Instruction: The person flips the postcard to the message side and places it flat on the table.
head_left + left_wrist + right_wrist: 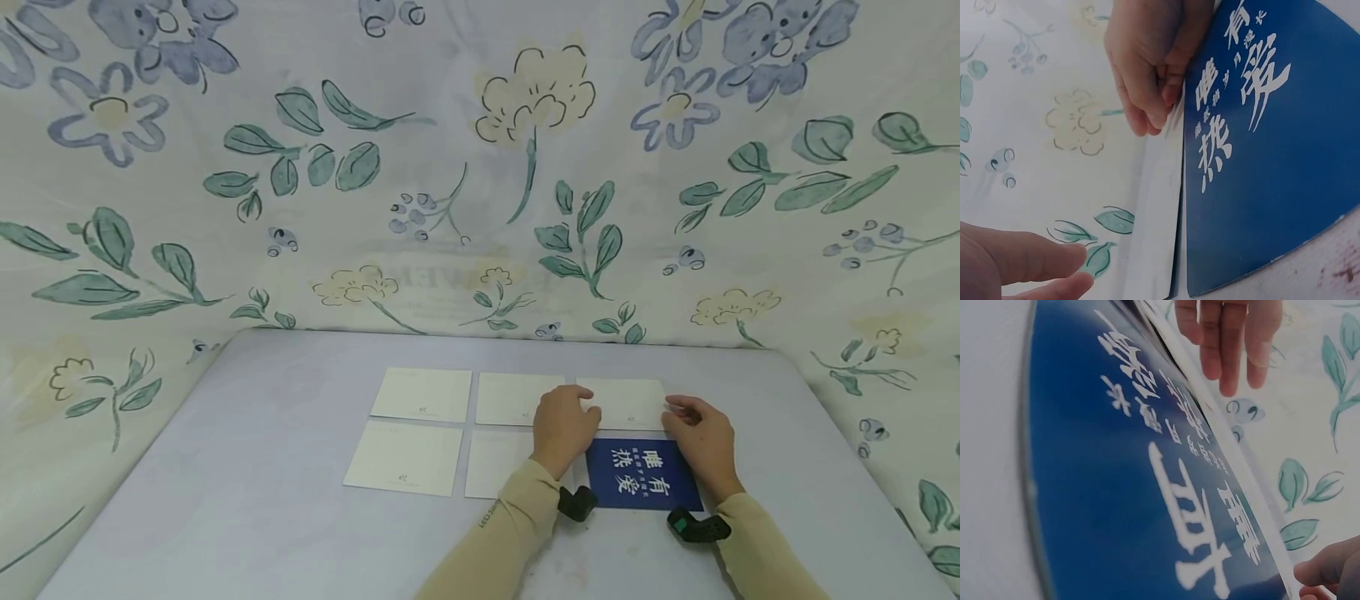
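Note:
My right hand [705,446] is at the right end of a white card [630,403], with thumb and fingertips pinching its edge. The left hand [562,427] hovers at the same card's left end, its thumb [1054,256] and fingers apart, nothing between them. In the right wrist view, the left hand's fingers [1229,356] hang loosely past the card. Directly below the white card lies a dark blue card [641,487] with white Chinese characters, under neither hand's grip. Its long upper edge runs close along the white card.
More white cards with tiny print lie to the left in two rows: top left [422,395], top middle [510,398], bottom left [405,458] and bottom middle [495,462], partly behind the left arm. The pale table [225,467] meets a floral cloth [450,167] behind.

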{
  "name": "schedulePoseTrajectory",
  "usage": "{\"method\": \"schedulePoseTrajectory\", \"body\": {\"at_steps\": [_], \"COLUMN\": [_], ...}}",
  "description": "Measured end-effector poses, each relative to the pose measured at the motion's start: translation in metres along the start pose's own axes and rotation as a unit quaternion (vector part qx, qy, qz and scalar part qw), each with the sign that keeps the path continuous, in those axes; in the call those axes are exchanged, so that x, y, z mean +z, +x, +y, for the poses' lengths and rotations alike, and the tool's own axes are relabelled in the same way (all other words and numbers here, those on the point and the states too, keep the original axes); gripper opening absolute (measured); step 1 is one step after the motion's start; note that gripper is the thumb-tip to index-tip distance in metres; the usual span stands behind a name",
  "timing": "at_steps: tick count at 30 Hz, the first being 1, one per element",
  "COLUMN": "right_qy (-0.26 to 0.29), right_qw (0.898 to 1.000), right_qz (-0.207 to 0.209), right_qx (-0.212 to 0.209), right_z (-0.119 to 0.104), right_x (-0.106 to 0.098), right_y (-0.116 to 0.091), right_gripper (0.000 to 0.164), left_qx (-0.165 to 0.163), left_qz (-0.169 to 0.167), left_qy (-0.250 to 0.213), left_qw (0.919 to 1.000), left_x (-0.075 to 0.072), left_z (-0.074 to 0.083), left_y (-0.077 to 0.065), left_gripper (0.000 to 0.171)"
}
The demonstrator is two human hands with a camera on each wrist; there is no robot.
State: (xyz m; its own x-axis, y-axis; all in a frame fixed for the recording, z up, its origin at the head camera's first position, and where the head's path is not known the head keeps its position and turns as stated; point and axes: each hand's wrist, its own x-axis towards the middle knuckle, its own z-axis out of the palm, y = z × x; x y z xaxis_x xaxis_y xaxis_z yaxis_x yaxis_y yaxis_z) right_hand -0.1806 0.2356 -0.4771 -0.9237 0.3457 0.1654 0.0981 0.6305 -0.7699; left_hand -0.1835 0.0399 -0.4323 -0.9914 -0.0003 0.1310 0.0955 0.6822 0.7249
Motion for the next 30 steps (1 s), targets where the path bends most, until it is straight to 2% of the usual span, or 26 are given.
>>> {"method": "schedulePoseTrajectory", "body": {"at_steps": [10, 22, 30], "right_qy": [0.006, 0.009, 0.012], "right_qw": [1.0, 1.0, 0.999], "right_qz": [-0.018, -0.018, -0.027], "right_qx": [0.008, 0.008, 0.018], "right_z": [-0.002, -0.001, -0.008], "right_x": [-0.002, -0.002, -0.006], "right_y": [0.002, 0.0, 0.0], "right_gripper": [0.031, 0.032, 0.034], "left_qx": [0.005, -0.006, 0.0], "left_qz": [-0.005, -0.061, -0.07], "left_qy": [-0.001, 0.02, 0.021], "left_qw": [1.0, 0.9979, 0.9974], "left_x": [-0.003, -0.013, -0.022], "left_z": [0.001, 0.011, 0.017], "left_y": [0.0, -0.007, -0.011], "left_gripper": [0.024, 0.03, 0.032]}}
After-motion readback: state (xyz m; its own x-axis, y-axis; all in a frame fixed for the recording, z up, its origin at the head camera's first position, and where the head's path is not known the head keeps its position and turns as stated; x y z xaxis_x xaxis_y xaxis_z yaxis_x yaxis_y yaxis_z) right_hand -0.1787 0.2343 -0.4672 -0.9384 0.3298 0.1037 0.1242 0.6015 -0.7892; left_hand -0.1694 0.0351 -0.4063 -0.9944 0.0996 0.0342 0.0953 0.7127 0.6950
